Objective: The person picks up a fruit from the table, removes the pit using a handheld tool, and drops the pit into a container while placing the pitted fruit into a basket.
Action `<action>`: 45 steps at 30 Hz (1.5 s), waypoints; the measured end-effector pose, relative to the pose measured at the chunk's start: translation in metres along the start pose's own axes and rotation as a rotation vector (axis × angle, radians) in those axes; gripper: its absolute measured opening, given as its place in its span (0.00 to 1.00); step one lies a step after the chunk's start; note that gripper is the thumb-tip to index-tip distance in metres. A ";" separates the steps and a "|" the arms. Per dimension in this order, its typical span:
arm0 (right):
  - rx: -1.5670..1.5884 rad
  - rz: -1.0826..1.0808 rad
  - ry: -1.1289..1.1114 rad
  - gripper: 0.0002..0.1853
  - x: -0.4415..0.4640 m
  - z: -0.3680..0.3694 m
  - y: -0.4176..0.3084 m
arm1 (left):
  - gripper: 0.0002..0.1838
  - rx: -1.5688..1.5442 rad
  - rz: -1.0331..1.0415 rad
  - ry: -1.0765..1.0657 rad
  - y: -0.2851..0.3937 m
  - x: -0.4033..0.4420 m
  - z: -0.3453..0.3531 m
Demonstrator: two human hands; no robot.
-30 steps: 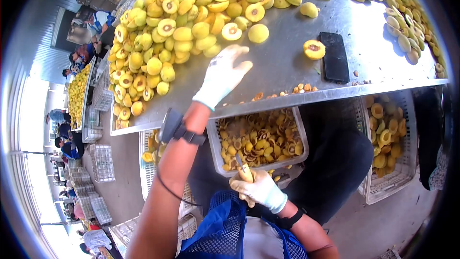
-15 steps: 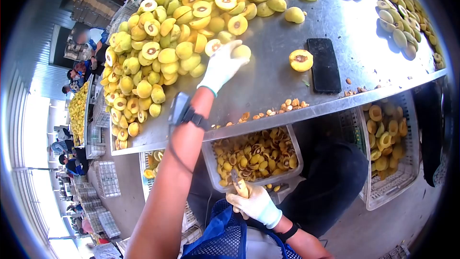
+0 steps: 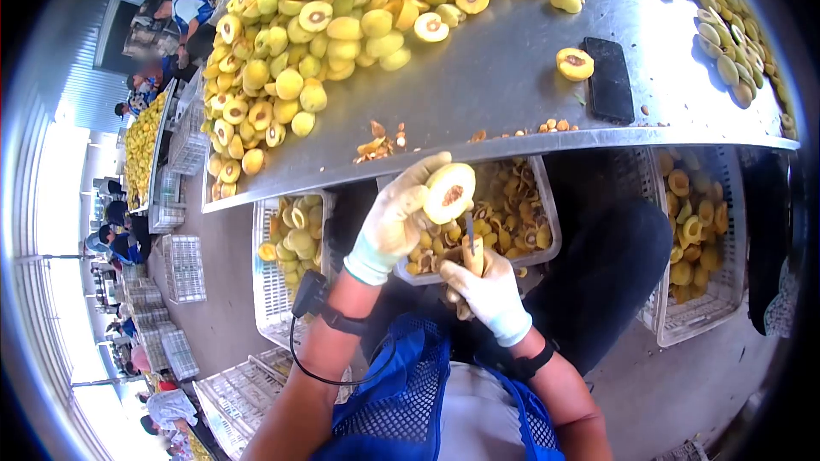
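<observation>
In my gloved left hand (image 3: 391, 220), fingers wrapped round its edge, is a yellow peach half (image 3: 448, 194) with the cut face and brown stone cavity toward me. My right hand (image 3: 493, 292), also gloved, grips the wooden handle of a small pitting knife (image 3: 471, 254). Its narrow metal blade points up just below the peach half; whether they touch I cannot tell. Both hands are in front of the table edge, above a white tub (image 3: 553, 248) of peach scraps. On the metal table (image 3: 478, 77) lies a big heap of peach halves (image 3: 342, 30).
A black phone (image 3: 609, 81) lies on the table beside a single peach half (image 3: 575, 64). Stone bits (image 3: 380, 143) are scattered along the front edge. Crates of peach halves stand at left (image 3: 272, 290) and right (image 3: 705, 312). Other people (image 3: 190, 13) work at the far left.
My left hand has come back from the heap to above the tub, bringing a peach half. My right hand with the knife has risen toward it. The view has shifted.
</observation>
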State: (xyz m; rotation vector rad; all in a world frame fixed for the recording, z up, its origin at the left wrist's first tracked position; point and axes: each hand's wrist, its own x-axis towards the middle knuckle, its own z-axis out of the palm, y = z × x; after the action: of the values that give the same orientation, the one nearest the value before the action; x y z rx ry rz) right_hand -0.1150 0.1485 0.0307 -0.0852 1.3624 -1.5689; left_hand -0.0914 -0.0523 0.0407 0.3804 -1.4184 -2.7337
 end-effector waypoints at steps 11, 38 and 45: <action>-0.035 -0.043 -0.033 0.11 -0.005 0.011 0.007 | 0.30 0.123 0.089 0.089 -0.027 -0.051 0.007; -0.250 0.137 -0.256 0.11 -0.011 0.003 0.002 | 0.31 0.727 0.195 0.348 -0.042 -0.067 0.040; -0.259 0.217 -0.280 0.08 -0.012 0.003 0.002 | 0.21 0.527 -0.057 0.151 -0.021 -0.067 0.031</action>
State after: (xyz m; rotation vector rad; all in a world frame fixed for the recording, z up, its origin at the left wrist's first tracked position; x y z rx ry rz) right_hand -0.1058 0.1549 0.0364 -0.2946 1.2974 -1.1482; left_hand -0.0319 -0.0055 0.0546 0.6340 -2.0912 -2.2682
